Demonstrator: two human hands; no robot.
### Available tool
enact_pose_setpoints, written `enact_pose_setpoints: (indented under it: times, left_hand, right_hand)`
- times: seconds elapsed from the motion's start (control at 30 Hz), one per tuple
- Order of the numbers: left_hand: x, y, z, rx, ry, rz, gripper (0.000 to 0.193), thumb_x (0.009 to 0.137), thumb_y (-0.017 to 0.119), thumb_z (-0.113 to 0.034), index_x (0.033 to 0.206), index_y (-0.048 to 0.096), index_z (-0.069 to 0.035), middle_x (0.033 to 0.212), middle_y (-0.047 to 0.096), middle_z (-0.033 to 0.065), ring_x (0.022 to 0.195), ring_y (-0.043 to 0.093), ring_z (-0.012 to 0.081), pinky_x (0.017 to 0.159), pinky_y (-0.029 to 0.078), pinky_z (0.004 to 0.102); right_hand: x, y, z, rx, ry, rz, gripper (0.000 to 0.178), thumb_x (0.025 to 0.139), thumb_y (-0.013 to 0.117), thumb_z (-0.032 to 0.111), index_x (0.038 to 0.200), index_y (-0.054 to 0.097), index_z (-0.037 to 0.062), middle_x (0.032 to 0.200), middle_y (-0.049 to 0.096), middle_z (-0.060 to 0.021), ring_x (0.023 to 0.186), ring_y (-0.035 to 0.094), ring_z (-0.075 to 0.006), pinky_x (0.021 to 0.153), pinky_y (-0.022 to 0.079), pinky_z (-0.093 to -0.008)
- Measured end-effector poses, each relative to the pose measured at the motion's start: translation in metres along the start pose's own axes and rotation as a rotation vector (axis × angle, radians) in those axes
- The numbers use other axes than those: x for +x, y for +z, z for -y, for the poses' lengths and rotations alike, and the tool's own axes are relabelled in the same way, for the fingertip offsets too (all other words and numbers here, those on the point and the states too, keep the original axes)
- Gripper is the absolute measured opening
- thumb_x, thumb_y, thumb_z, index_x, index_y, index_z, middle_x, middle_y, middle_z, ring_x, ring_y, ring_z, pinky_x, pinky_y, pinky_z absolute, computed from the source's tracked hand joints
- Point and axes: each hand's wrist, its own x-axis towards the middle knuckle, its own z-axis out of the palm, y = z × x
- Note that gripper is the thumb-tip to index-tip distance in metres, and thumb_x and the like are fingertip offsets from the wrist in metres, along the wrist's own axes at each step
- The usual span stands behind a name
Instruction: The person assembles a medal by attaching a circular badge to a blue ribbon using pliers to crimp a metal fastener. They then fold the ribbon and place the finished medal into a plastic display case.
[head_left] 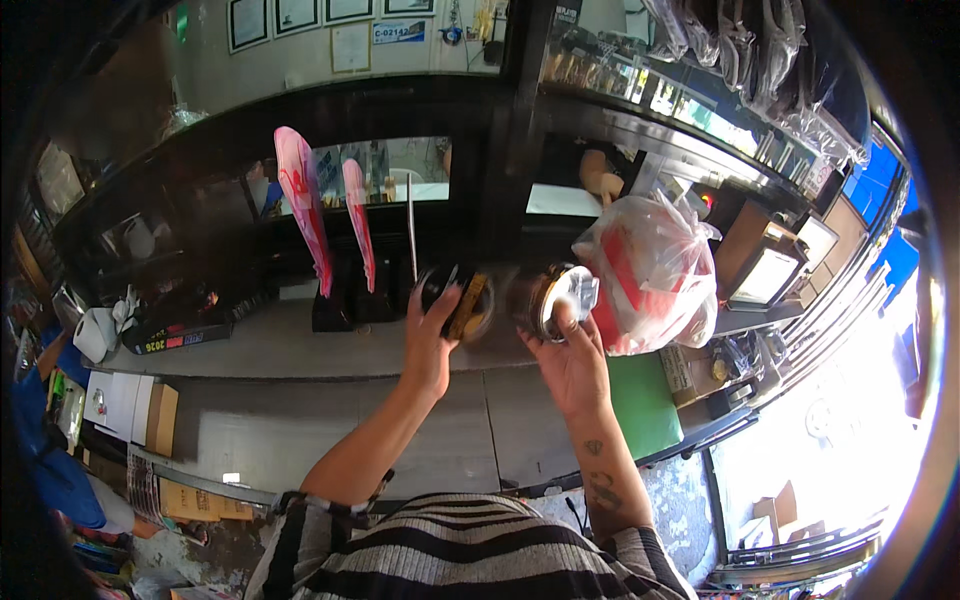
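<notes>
My left hand (436, 335) is closed around a round black and gold object (465, 308), its thumb lying across the dark side. To its right, my right hand (575, 365) grips a second round object (548, 300) with a gold rim and a shiny, silvery face; its thumb presses on that face. Both objects are slightly blurred, and I cannot tell their kind. They are held apart, over the back of the grey counter (400, 400). Two tall pink trophy-like pieces (303, 200) stand on black bases left of my left hand, with a thin upright rod (411, 230) nearby.
A knotted plastic bag (650, 270) with red and white contents sits right of my right hand, behind a green sheet (640, 405). White and brown boxes (130, 408) are at the left. Behind the dark-framed window, another person's hand (603, 182) shows. A person in blue (60, 430) is at far left.
</notes>
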Motion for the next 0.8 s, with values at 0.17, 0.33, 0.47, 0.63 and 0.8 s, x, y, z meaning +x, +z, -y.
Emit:
enact_pose_setpoints:
  times: [0.17, 0.33, 0.47, 0.63, 0.8]
  left_hand:
    - [0.017, 0.028, 0.023, 0.010, 0.072, -0.047, 0.081, 0.083, 0.083, -0.033, 0.146, 0.038, -0.010, 0.129, 0.058, 0.0109, 0.119, 0.060, 0.0223, 0.096, 0.053, 0.0428]
    - [0.014, 0.036, 0.040, -0.059, 0.086, -0.108, 0.090, 0.078, 0.089, -0.025, 0.148, 0.035, -0.009, 0.127, 0.057, 0.0121, 0.109, 0.063, 0.0213, 0.084, 0.057, 0.0361]
    - [0.020, 0.037, 0.056, -0.136, 0.148, -0.125, 0.071, 0.075, 0.091, -0.023, 0.135, 0.056, -0.006, 0.108, 0.064, 0.0074, 0.100, 0.062, 0.0170, 0.082, 0.056, 0.0316]
    - [0.028, 0.030, 0.072, 0.372, 0.228, -0.304, 0.074, 0.076, 0.091, -0.028, 0.140, 0.055, -0.015, 0.131, 0.052, 0.0120, 0.121, 0.053, 0.0242, 0.104, 0.046, 0.0375]
    - [0.037, 0.034, 0.082, 0.281, 0.421, -0.297, 0.069, 0.081, 0.087, -0.029, 0.138, 0.055, -0.010, 0.129, 0.055, 0.0117, 0.119, 0.054, 0.0215, 0.099, 0.050, 0.0356]
  right_hand:
    - [0.014, 0.001, -0.010, -0.044, -0.189, 0.141, 0.045, 0.101, 0.060, 0.009, 0.144, 0.047, 0.0059, 0.139, 0.057, -0.0087, 0.132, 0.053, -0.0234, 0.113, 0.039, -0.0445]
    - [0.024, -0.025, -0.023, -0.066, -0.170, 0.079, 0.038, 0.101, 0.061, 0.009, 0.137, 0.053, 0.0060, 0.132, 0.061, -0.0084, 0.126, 0.055, -0.0222, 0.110, 0.041, -0.0460]
    - [0.026, -0.040, -0.021, -0.320, -0.137, -0.003, 0.047, 0.099, 0.063, 0.015, 0.143, 0.049, 0.0046, 0.142, 0.055, -0.0124, 0.128, 0.054, -0.0274, 0.110, 0.040, -0.0470]
    - [0.031, -0.040, -0.021, -0.219, -0.103, -0.164, 0.049, 0.101, 0.062, 0.019, 0.144, 0.048, 0.0020, 0.147, 0.051, -0.0111, 0.136, 0.047, -0.0246, 0.113, 0.037, -0.0456]
    - [0.036, -0.043, -0.020, -0.304, 0.008, 0.058, 0.045, 0.102, 0.060, 0.017, 0.141, 0.049, -0.0017, 0.145, 0.051, -0.0172, 0.135, 0.046, -0.0273, 0.117, 0.035, -0.0475]
